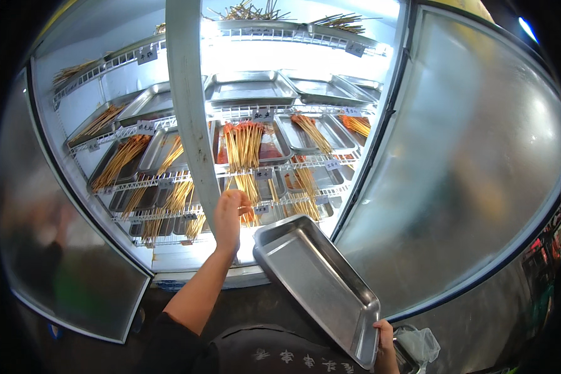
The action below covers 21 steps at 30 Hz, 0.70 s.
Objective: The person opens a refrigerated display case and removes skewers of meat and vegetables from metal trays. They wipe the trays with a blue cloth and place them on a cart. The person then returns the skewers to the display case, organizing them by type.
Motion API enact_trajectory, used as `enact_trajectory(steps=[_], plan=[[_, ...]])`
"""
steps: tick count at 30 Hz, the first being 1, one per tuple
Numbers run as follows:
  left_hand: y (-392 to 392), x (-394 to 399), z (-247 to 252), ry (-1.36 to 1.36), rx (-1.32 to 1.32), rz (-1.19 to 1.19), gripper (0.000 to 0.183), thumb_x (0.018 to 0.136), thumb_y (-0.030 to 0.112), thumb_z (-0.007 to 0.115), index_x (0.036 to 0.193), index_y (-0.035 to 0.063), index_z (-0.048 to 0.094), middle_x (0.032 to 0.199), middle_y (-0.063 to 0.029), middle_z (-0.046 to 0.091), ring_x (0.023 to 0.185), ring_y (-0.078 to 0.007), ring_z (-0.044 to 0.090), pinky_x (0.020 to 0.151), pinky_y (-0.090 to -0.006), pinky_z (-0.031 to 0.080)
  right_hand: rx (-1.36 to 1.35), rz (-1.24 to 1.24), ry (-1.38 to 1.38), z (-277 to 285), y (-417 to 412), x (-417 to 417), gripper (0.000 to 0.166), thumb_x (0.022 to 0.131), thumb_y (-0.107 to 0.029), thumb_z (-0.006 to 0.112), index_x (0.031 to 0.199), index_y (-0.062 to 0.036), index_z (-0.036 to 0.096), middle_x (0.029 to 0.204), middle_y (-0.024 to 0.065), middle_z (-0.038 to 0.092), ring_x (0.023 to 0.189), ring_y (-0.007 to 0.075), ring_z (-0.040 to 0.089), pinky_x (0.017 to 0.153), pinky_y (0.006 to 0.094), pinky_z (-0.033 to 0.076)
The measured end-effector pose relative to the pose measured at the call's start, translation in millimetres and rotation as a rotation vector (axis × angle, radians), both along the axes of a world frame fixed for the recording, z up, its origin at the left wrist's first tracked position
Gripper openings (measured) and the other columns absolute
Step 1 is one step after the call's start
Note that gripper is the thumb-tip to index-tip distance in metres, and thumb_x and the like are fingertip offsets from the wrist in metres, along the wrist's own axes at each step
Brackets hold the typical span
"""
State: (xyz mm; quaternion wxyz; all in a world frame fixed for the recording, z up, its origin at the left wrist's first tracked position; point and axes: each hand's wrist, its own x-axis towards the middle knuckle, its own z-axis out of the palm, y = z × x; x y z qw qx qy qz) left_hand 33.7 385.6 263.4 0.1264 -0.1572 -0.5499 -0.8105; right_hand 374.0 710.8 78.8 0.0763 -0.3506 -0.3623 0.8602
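Note:
My right hand (385, 343) grips the near right end of an empty stainless steel tray (315, 280), which is held tilted in front of the fridge. Raised before the lit shelves, my left hand (231, 205) has loosely bent fingers with small gaps between them, and nothing shows in it. It is nearest the centre post (189, 93) and the lower skewers; whether it touches them cannot be told. Behind and above it, a bundle of bamboo skewers with red food (244, 145) lies in a metal tray (283, 152).
Fridge doors stand swung out at left (75, 243) and right (449, 163). White wire shelves (243, 112) carry metal trays, some bare like one tray (248, 89), plus more skewers (121, 161) and handwritten tags. A clear plastic bag (420, 346) lies low at right.

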Motion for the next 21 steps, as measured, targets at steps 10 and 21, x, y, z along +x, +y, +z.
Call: enact_trajectory(steps=[10, 21], plan=[[-32, -168, -66, -0.424, 0.590, -0.167, 0.041, 0.095, 0.019, 0.048, 0.129, -0.0011, 0.040, 0.121, -0.0122, 0.051, 0.112, -0.0259, 0.051, 0.094, -0.0373, 0.043, -0.061, -0.039, -0.024, -9, -2, 13, 0.051, 0.067, -0.018, 0.047, 0.111, 0.0070, 0.055, 0.103, 0.0198, 0.063, 0.092, 0.0354, 0.061, 0.087, 0.0435, 0.050], [-2, -167, -34, -0.572, 0.672, -0.106, 0.037, 0.097, 0.013, 0.044, 0.133, 0.0172, 0.037, 0.103, -0.0100, 0.050, 0.090, -0.0221, 0.055, 0.076, -0.0354, 0.053, -0.037, -0.277, -0.006, 4, -20, 9, 0.036, 0.068, -0.016, 0.051, 0.096, 0.0058, 0.059, 0.090, 0.0168, 0.064, 0.081, 0.0313, 0.062, 0.077, 0.0388, 0.053]])
